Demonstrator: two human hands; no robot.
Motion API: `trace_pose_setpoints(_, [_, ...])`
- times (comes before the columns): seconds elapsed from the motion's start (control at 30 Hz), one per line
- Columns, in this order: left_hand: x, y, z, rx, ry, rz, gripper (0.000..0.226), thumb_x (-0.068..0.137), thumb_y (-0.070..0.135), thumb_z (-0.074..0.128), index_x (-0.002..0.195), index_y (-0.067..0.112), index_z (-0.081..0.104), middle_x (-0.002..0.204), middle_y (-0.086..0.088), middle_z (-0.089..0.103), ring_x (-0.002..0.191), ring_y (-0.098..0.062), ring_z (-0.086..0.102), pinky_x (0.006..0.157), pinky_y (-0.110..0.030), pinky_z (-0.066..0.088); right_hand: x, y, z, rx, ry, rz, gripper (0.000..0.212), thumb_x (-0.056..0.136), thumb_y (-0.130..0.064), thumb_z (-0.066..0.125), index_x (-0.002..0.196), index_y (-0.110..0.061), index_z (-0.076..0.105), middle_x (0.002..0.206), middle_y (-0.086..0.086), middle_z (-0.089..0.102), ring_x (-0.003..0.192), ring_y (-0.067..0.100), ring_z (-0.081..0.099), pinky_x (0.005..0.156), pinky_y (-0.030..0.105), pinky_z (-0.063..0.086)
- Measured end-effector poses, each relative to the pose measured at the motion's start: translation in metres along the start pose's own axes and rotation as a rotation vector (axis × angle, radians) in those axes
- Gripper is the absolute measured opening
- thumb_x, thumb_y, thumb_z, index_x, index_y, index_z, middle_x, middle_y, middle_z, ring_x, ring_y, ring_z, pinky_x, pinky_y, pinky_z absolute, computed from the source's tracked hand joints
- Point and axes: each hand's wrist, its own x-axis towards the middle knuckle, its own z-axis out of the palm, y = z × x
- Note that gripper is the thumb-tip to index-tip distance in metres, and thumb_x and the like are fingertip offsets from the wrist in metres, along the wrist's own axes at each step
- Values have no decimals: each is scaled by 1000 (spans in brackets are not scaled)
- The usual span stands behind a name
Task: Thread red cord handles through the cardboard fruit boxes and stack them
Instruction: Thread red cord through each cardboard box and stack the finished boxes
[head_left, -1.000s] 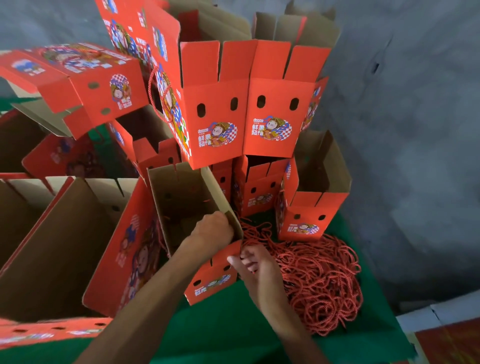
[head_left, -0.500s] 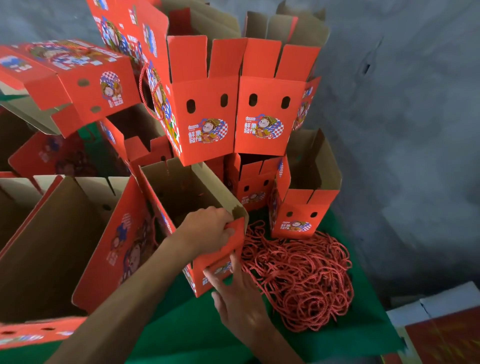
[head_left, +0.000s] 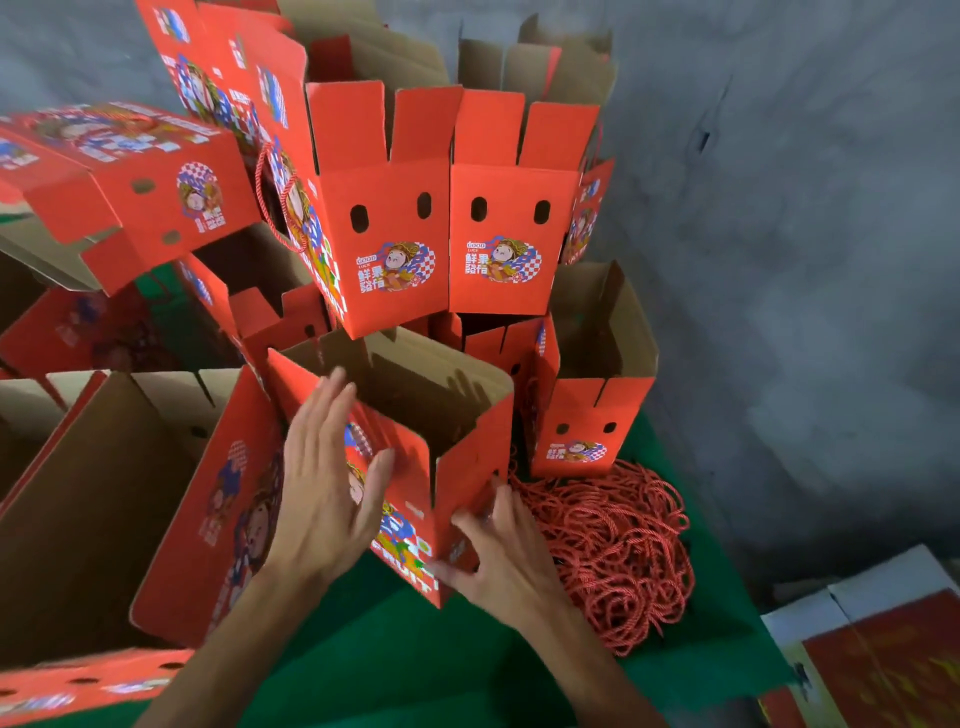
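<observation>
An open red cardboard fruit box (head_left: 415, 499) stands tilted on the green table, its brown inside facing up. My left hand (head_left: 327, 488) lies flat with straight fingers against the box's printed left side. My right hand (head_left: 498, 551) holds the box's lower right corner, fingers spread on the red end panel. A heap of red cord handles (head_left: 618, 545) lies just right of the box, touching my right hand's far side.
Stacked red boxes (head_left: 447, 228) rise behind, one with a cord handle fitted. A large open box (head_left: 104, 499) stands at the left, a small open box (head_left: 587, 410) behind the cords. The green table (head_left: 395, 670) ends at the right, by a grey wall.
My left hand came out of the box's inside and now lies flat on its outer left side. My right hand moved from the cords to the box's lower corner. The box has turned.
</observation>
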Motion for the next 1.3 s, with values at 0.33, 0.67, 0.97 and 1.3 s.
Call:
trace_pose_setpoints(0.33, [-18, 31, 19, -115, -82, -31, 82, 93, 54, 57, 160, 21, 22, 169, -13, 2, 155, -39, 3, 111, -75, 24, 24, 2, -129, 158, 78, -38, 51, 77, -73, 64, 111, -35, 60, 141, 10, 46, 132, 24, 47, 108, 35, 44])
trace_pose_setpoints(0.67, [59, 136, 4, -214, 109, 317, 74, 95, 49, 59, 156, 24, 28, 165, -24, 11, 152, -49, 6, 116, -70, 18, -16, -10, -289, 135, 416, -24, 46, 72, -63, 71, 90, -21, 70, 127, 7, 55, 108, 20, 62, 86, 25, 51])
trace_pose_setpoints(0.97, [152, 189, 21, -315, 145, 454, 64, 102, 38, 48, 159, 22, 23, 168, -18, 5, 154, -43, 3, 117, -69, 19, 0, 0, -335, 17, 788, -17, 40, 75, -53, 78, 86, -16, 72, 117, 9, 56, 93, 20, 62, 80, 22, 52])
trace_pose_setpoints(1.3, [170, 171, 39, -462, 76, 250, 62, 106, 24, 36, 162, 23, 10, 170, 1, 1, 157, -22, 2, 124, -49, 14, 78, 12, -273, -67, 808, 106, 46, 84, -80, 62, 106, -39, 64, 135, 17, 49, 121, 32, 56, 93, 42, 53])
